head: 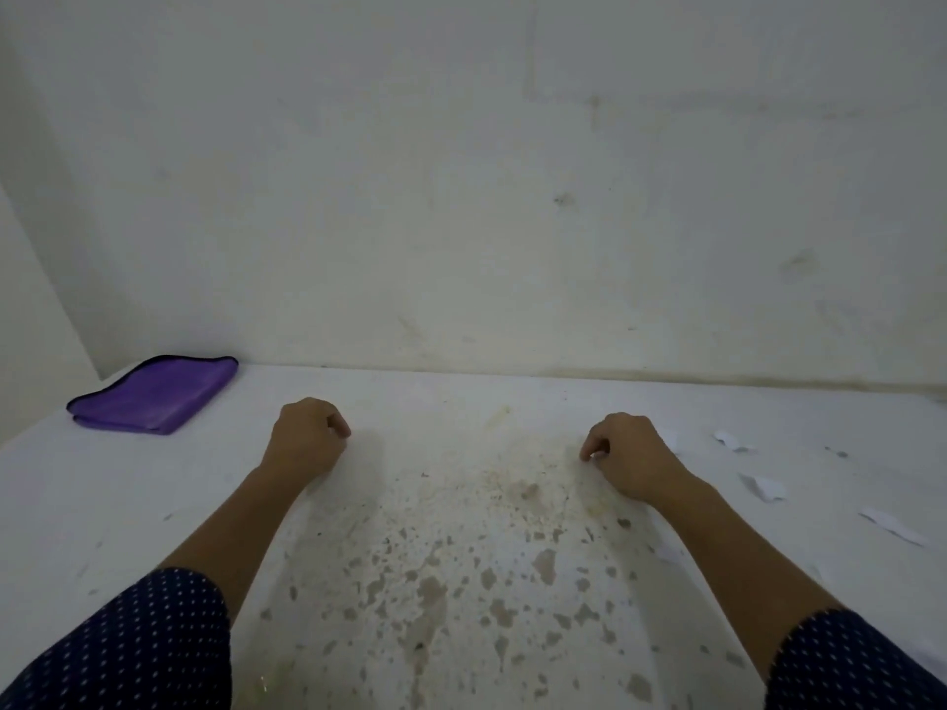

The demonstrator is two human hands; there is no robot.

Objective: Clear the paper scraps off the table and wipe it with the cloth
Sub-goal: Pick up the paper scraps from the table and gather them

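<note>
A folded purple cloth [153,397] lies at the table's far left, near the wall. Several white paper scraps [763,486] are scattered on the right side of the white table [461,397]; one lies farther back [730,440] and another closer to me [891,525]. My left hand [307,438] rests on the table left of centre with its fingers curled under, and nothing shows in it. My right hand [630,453] rests right of centre, its curled fingertips pinching a tiny white scrap [597,456] against the surface.
The tabletop between my hands is worn, with brownish chipped patches [512,504] running toward me. A stained white wall [512,197] rises directly behind the table. Another wall closes off the left side.
</note>
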